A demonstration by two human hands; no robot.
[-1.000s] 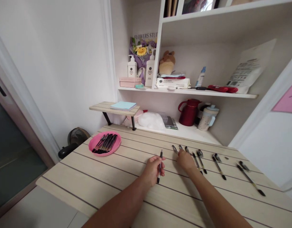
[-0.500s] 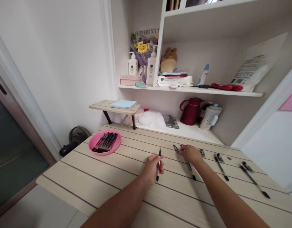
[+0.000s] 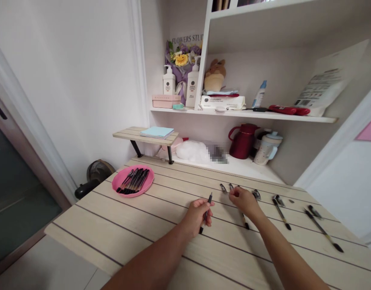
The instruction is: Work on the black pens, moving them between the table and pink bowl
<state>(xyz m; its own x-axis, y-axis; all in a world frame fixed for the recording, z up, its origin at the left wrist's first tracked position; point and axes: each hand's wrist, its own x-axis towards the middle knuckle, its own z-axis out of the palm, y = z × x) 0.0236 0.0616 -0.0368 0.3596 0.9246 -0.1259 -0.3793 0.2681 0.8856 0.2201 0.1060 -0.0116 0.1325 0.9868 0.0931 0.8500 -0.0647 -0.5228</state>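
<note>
My left hand [image 3: 200,215] is closed around an uncapped black pen [image 3: 210,198], its tip pointing up and away from me. To the right, my right hand [image 3: 244,202] has its thumb and forefinger pinched at the near end of a pen cap [image 3: 231,187]. Another clear-and-black cap [image 3: 223,188] lies just left of those fingers. Partly under my right hand is a pen [image 3: 244,220], its far end hidden. Farther right lie a cap [image 3: 256,195], a pen [image 3: 282,215] with a cap [image 3: 279,200] beside it, and another pen [image 3: 324,233] with a cap [image 3: 314,212].
A pink plate [image 3: 115,183] with several black pens stands at the table's left. Behind it is a small raised shelf [image 3: 128,133] bearing light-blue paper [image 3: 157,132]. A red jug [image 3: 243,141] and a pale cup [image 3: 266,149] stand at the back. A small dark piece [image 3: 291,201] lies right.
My left hand has shifted slightly right, and the pen in it now leans more to the right. My right hand has drawn slightly toward me, uncovering more of the cap at its fingertips.
</note>
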